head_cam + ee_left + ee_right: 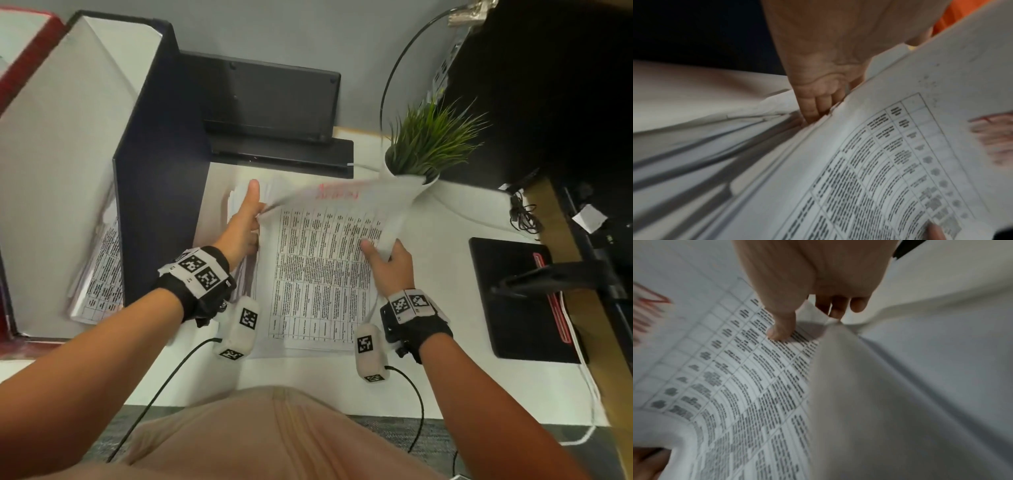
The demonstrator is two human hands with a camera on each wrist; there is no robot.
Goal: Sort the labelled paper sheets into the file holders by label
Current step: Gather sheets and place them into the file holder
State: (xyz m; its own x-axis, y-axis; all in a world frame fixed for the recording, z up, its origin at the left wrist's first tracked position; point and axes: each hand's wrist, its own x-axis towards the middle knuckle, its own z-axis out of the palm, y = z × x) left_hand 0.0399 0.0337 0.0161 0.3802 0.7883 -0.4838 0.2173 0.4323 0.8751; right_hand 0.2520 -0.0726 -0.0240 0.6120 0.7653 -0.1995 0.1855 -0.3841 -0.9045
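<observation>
A stack of printed sheets (247, 278) lies mid-desk. Its top sheet (325, 240), a text table with a red handwritten label (337, 192), is raised at its far end. My right hand (387, 255) pinches the sheet's right edge, thumb on the print and fingers beneath, as the right wrist view shows (809, 321). My left hand (245, 222) is at the sheet's left edge. Its fingers (818, 100) reach straight down between that edge and the stack (715, 146), thumb raised clear. A dark navy file holder (154, 171) at left contains sheets (99, 281). A red holder (27, 51) shows far left.
A potted green plant (419, 154) stands just beyond the sheet's far right corner. A black flat device (270, 99) leans at the wall behind the stack. A black pad (513, 298) and cables (524, 212) lie at the right, beside a dark stand (582, 267).
</observation>
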